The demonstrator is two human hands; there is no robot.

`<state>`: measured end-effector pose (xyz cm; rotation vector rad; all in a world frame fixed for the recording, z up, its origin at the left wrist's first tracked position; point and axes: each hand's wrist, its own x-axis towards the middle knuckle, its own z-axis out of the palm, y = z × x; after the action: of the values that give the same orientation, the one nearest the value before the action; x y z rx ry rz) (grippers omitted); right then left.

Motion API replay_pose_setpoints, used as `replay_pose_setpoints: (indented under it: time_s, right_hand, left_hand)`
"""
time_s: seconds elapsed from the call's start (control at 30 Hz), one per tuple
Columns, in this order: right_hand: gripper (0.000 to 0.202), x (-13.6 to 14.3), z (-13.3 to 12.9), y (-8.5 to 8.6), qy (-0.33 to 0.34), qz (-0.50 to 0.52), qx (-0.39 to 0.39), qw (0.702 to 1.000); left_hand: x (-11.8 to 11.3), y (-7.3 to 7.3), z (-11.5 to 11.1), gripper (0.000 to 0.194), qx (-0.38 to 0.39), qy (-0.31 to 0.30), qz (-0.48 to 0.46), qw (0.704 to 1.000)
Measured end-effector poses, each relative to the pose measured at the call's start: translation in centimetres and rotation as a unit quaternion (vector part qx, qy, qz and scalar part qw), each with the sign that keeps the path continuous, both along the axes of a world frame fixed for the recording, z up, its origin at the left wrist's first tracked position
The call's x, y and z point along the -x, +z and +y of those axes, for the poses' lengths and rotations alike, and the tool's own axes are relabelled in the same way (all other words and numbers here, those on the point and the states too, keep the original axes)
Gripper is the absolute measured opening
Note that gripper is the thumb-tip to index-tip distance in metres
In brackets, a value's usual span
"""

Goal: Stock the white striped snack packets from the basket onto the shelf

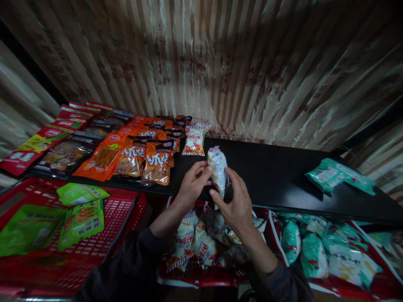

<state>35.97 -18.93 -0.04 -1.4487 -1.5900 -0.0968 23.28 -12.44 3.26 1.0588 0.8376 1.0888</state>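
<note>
Between my two hands, over the front part of a black shelf (258, 167), is a small white snack bag (218, 170) with a striped top edge, its printed back partly facing me. My left hand (195, 181) pinches its left side with thumb and fingers. On the other side, my right hand (234, 199) has its fingers around the right edge and lower end. Behind it on the shelf stand similar white-and-orange snack bags (193, 140). Below my hands, a red basket (201, 281) holds several more of the same kind.
Left on the shelf are rows of orange-and-black snack bags (157, 163), orange packets (102, 157), dark packets (66, 153) and red packets (37, 144). A teal bag (338, 174) lies at the right. Red baskets hold green packets (83, 222) and teal bags (315, 256). Striped sheeting (195, 63) backs the shelf.
</note>
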Motion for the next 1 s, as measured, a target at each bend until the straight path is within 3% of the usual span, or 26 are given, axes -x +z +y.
replay_pose_setpoints:
  time_s: [0.13, 0.27, 0.33, 0.47, 0.53, 0.6, 0.8, 1.0]
  right_hand:
    - [0.057, -0.4, 0.3, -0.4, -0.021, 0.052, -0.009, 0.998]
    - [0.059, -0.8, 0.5, -0.1, -0.023, 0.222, -0.006, 0.975]
    - [0.063, -1.1, 0.6, 0.3, -0.003, 0.341, -0.013, 0.94]
    - [0.064, -1.7, 1.1, 1.3, 0.04, 0.547, -0.006, 0.836]
    - [0.059, -2.0, 1.3, 1.4, 0.052, 0.614, 0.019, 0.787]
    - [0.05, -2.3, 1.4, 1.2, 0.061, 0.649, 0.052, 0.757]
    - [0.039, -1.9, 1.5, 0.4, 0.089, 0.655, 0.085, 0.745]
    - [0.046, -0.9, 1.6, 0.7, 0.105, 0.649, 0.1, 0.747]
  left_hand:
    - [0.2, 0.4, -0.3, 0.035, -0.014, -0.034, -0.04, 0.999]
    - [0.2, 0.5, -0.5, 0.031, -0.028, -0.074, -0.058, 0.995]
    - [0.1, 0.4, -0.5, 0.029, -0.026, -0.066, -0.057, 0.996]
    - [0.1, 0.0, -0.1, 0.023, -0.001, -0.003, -0.017, 1.0]
    - [0.1, -0.2, 0.1, 0.022, 0.019, 0.001, 0.009, 1.0]
    - [-0.1, -0.4, 0.1, 0.025, 0.041, -0.02, 0.023, 0.999]
    - [-0.5, -0.7, -0.2, 0.032, 0.063, -0.097, -0.012, 0.993]
    - [-0.2, -0.7, 0.2, 0.033, 0.054, -0.048, -0.018, 0.997]
